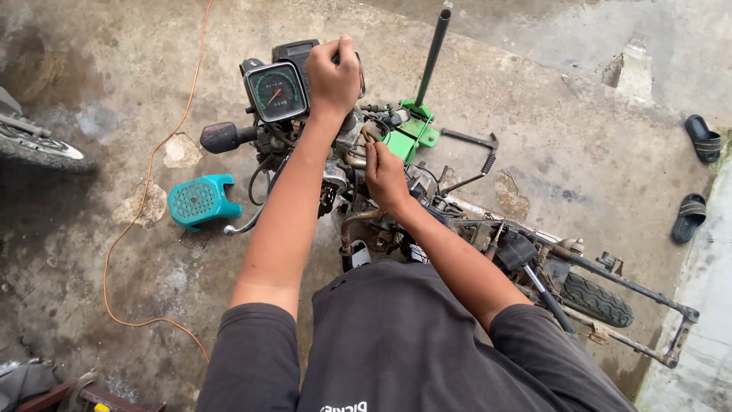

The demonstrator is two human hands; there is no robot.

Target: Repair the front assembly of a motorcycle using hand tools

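My left hand (pixel 333 72) grips the meter block (pixel 284 85) at twelve o'clock. My right hand (pixel 383 174) pinches a small part (pixel 371 139) by the bike frame (pixel 488 229). I should hold steady, go slow.

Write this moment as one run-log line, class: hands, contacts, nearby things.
left hand: gripping gauge cluster top | right hand: pinching small part at frame | nearby: green bracket, teal stool, orange cable

left hand (pixel 333 75) grips the top of a stripped motorcycle's instrument cluster (pixel 278 88); right hand (pixel 383 174) pinches a cable (pixel 369 136) beside the green bracket (pixel 412 131). a teal plastic stool (pixel 202 200) lies on the concrete floor (pixel 572 152).
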